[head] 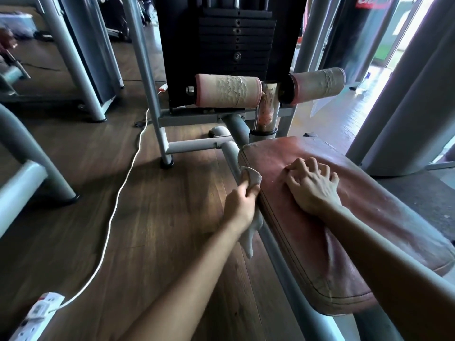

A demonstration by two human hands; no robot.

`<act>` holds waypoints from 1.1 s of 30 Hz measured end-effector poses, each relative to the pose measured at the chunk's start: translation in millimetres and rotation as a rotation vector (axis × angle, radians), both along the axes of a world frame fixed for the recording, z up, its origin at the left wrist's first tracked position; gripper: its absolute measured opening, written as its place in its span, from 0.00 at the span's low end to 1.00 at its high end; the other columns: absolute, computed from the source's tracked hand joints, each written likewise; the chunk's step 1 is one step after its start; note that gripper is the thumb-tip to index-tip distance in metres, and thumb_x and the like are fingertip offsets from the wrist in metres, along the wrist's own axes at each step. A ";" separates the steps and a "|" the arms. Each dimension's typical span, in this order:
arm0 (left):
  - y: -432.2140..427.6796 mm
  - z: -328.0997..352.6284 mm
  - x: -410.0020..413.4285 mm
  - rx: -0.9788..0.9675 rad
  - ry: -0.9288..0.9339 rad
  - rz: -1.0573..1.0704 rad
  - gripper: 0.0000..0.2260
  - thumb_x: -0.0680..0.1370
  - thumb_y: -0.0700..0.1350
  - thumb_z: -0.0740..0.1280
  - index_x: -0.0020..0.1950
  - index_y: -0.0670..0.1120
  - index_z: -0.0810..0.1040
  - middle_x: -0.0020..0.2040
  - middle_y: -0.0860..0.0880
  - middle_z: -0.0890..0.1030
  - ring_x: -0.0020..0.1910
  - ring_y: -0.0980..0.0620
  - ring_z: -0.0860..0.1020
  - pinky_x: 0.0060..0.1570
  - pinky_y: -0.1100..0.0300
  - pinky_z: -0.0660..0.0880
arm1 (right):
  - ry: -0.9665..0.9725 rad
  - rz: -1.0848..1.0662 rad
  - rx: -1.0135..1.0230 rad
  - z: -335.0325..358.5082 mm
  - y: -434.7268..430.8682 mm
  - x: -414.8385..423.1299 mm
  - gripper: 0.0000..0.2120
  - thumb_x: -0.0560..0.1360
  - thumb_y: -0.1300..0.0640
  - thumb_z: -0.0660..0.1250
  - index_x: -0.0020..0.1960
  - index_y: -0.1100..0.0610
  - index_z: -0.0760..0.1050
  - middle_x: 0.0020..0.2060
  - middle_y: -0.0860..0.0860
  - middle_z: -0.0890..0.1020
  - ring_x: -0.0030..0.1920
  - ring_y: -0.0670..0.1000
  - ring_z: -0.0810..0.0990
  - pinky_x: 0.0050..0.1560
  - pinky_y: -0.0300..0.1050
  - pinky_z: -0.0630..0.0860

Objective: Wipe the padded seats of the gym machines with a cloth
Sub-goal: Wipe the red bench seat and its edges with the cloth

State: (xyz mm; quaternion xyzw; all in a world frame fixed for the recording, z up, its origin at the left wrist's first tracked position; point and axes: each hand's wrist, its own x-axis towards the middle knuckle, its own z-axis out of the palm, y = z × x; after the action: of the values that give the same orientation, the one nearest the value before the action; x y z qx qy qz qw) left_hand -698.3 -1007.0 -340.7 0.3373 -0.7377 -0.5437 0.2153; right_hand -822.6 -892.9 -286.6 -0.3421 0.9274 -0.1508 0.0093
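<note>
A worn red padded seat point(369, 212) runs from the centre toward the lower right on a grey metal frame. My left hand point(242, 205) grips a white cloth point(326, 178) against the seat's left side edge; the cloth's tail hangs down below my wrist. My right hand point(312, 185) rests on top of the seat with its fingers curled under, holding nothing, and the forearm lies along the pad.
Two cracked pink roller pads point(229, 94) point(320, 84) sit beyond the seat, in front of a black weight stack point(236, 40). A white cable point(118, 193) crosses the wooden floor to a power strip point(37, 316). Grey machine frames stand left and right.
</note>
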 end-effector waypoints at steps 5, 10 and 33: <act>-68.1 -4.0 -56.7 0.075 0.045 0.016 0.31 0.79 0.62 0.62 0.77 0.47 0.69 0.71 0.41 0.75 0.71 0.42 0.72 0.68 0.57 0.66 | 0.022 0.050 0.067 -10.1 -2.6 -11.7 0.25 0.83 0.40 0.49 0.79 0.34 0.49 0.82 0.47 0.48 0.82 0.55 0.42 0.77 0.67 0.41; -88.9 6.9 -71.1 0.116 0.087 0.070 0.21 0.84 0.59 0.58 0.67 0.46 0.78 0.60 0.46 0.80 0.59 0.48 0.76 0.56 0.60 0.67 | 0.060 0.037 0.148 -16.4 -6.1 -18.5 0.26 0.83 0.38 0.43 0.80 0.34 0.43 0.82 0.46 0.44 0.82 0.55 0.41 0.78 0.67 0.42; -33.2 -29.7 -36.6 0.017 0.169 0.007 0.29 0.79 0.60 0.62 0.78 0.51 0.67 0.72 0.46 0.76 0.71 0.46 0.73 0.65 0.62 0.64 | 0.056 0.031 0.159 -16.5 -7.7 -18.7 0.26 0.82 0.38 0.43 0.80 0.34 0.41 0.82 0.46 0.44 0.82 0.56 0.40 0.77 0.69 0.40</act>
State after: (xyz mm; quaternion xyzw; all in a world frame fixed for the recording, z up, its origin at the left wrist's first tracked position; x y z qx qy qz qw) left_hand -735.0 -1040.1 -370.5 0.2948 -0.7111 -0.5758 0.2757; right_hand -841.3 -900.6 -303.1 -0.3586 0.9310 -0.0670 0.0126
